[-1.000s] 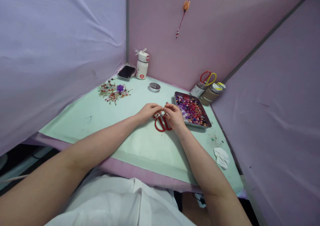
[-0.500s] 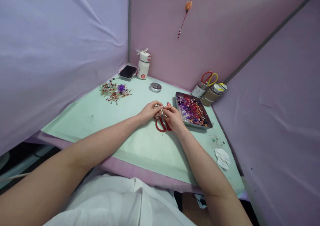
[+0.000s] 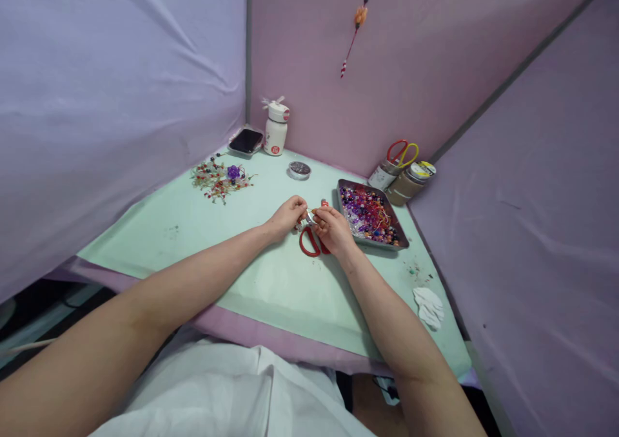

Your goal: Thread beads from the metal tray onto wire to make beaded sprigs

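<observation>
My left hand (image 3: 290,215) is closed, its fingertips pinching one end of a small beaded string (image 3: 309,218) with pale, shiny beads. My right hand (image 3: 333,229) faces it a short gap away, thumb and fingers pinched on the other side of the same piece. A tiny amber-coloured bead seems to show at the right fingertips; its details are too small to make out. Beneath both hands lie scissors with red handles (image 3: 309,242), partly covered by the right hand. Just right of that hand stands a dark tray (image 3: 382,244) holding purple, red, clear and orange beads (image 3: 370,211).
Finished-looking beaded strands (image 3: 220,180) lie at the left, near a phone (image 3: 246,140) and a white bottle (image 3: 276,129). A small round container (image 3: 299,170) sits behind my hands. Jars (image 3: 407,182), one with scissors (image 3: 402,153), stand back right; a crumpled white cloth (image 3: 429,308) lies right.
My hands have drawn slightly apart, and more of the shiny piece shows between the fingertips. The view has shifted slightly.
</observation>
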